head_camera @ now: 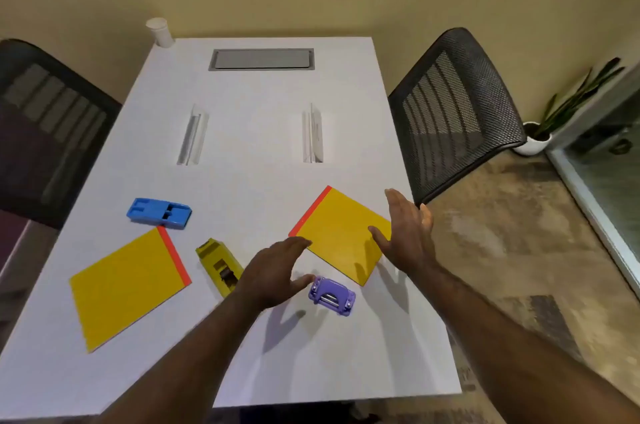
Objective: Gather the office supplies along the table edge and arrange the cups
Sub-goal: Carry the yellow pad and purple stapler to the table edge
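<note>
Two yellow notepads with red spines lie on the white table: one at the right, one at the near left. My right hand hovers open over the right notepad's right corner. My left hand is open just left of that pad, above a purple hole punch. A yellow tape dispenser lies left of my left hand. A blue stapler sits further left. White paper cups stand stacked at the far left corner.
Two clear acrylic stands sit mid-table, and a grey cable hatch lies at the far end. Black mesh chairs flank the table on the left and right. A potted plant stands on the floor at right.
</note>
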{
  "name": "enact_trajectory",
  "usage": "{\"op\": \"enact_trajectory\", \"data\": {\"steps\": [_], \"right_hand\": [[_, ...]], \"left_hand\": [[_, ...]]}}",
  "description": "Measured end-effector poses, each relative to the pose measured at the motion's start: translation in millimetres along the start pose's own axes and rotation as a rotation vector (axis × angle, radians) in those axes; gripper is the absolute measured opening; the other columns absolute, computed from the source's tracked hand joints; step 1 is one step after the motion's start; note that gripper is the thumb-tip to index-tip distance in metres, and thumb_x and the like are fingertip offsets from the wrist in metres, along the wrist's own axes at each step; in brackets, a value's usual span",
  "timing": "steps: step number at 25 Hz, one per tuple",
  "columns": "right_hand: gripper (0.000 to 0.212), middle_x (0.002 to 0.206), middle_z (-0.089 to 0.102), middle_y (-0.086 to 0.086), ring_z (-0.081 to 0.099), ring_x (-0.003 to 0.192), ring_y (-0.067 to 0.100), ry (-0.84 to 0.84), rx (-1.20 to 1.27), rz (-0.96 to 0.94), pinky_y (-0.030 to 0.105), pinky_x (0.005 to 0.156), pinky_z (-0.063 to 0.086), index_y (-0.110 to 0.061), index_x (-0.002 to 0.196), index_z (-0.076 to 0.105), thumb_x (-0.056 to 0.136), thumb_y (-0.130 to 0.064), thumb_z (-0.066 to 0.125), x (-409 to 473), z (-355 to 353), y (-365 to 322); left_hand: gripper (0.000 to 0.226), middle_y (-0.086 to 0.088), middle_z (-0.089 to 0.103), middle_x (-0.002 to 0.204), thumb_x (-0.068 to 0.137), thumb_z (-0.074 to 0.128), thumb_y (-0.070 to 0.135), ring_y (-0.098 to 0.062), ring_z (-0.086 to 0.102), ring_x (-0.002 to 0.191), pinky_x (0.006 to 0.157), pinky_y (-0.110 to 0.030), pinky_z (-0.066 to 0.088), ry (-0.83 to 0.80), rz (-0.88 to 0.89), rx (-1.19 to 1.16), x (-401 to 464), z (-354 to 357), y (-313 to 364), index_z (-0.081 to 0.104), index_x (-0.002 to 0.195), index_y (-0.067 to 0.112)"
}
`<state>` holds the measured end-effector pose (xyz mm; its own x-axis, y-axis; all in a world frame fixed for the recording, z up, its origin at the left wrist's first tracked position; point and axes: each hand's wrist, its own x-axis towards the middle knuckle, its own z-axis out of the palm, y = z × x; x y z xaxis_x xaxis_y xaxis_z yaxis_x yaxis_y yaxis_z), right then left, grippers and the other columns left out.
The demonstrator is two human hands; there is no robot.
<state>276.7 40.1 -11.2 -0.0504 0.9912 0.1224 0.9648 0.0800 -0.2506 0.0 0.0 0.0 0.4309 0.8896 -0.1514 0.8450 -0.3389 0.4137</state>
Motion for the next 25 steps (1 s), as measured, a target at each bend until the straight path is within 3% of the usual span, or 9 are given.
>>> {"op": "enact_trajectory", "data": {"steps": [4,6,9,14,18,25], "right_hand": [[0.069,0.148,0.042,0.008,0.038,0.136,0.026,-0.101,0.070,0.080,0.053,0.111,0.020,-0.014,0.144,0.037,0.088,-0.045,0.061,15,24,19],[0.066,0.147,0.042,0.006,0.039,0.135,0.025,-0.153,0.086,0.082,0.051,0.112,0.019,-0.016,0.143,0.038,0.088,-0.045,0.060,20,38,24],[0.064,0.146,0.041,0.005,0.042,0.131,0.027,-0.221,0.109,0.069,0.051,0.112,0.020,-0.018,0.141,0.038,0.088,-0.047,0.059,22,56,33],[0.071,0.147,0.039,0.007,0.041,0.131,0.028,-0.288,0.117,0.065,0.052,0.112,0.021,-0.016,0.144,0.031,0.087,-0.048,0.059,20,70,42],[0.074,0.148,0.037,0.006,0.042,0.131,0.027,-0.326,0.127,0.076,0.052,0.112,0.021,-0.016,0.146,0.028,0.087,-0.046,0.061,22,74,50],[0.067,0.144,0.041,0.007,0.045,0.126,0.029,-0.367,0.133,0.090,0.049,0.109,0.023,-0.018,0.143,0.033,0.088,-0.048,0.058,28,86,59]], "left_hand": [[0.053,0.005,0.055,0.140,0.088,0.064,0.040,-0.012,0.055,0.119,0.091,-0.022,0.040,-0.141,-0.140,-0.171,18,27,11,0.050,0.137,0.025],[0.050,0.005,0.057,0.138,0.088,0.065,0.036,-0.012,0.055,0.118,0.092,-0.022,0.041,-0.181,-0.169,-0.195,28,41,14,0.053,0.134,0.024],[0.049,0.003,0.058,0.135,0.086,0.067,0.036,-0.016,0.056,0.117,0.094,-0.027,0.044,-0.251,-0.142,-0.142,40,58,21,0.055,0.132,0.023],[0.045,-0.001,0.062,0.120,0.083,0.068,0.037,-0.019,0.057,0.106,0.085,-0.028,0.044,-0.338,-0.113,-0.068,49,79,28,0.060,0.124,0.020],[0.033,-0.002,0.065,0.109,0.084,0.066,0.034,-0.019,0.059,0.097,0.077,-0.024,0.039,-0.363,-0.082,-0.027,52,87,26,0.063,0.114,0.019],[0.021,-0.002,0.067,0.102,0.088,0.062,0.032,-0.018,0.059,0.092,0.075,-0.025,0.038,-0.377,-0.097,-0.088,49,91,19,0.065,0.104,0.018]]}}
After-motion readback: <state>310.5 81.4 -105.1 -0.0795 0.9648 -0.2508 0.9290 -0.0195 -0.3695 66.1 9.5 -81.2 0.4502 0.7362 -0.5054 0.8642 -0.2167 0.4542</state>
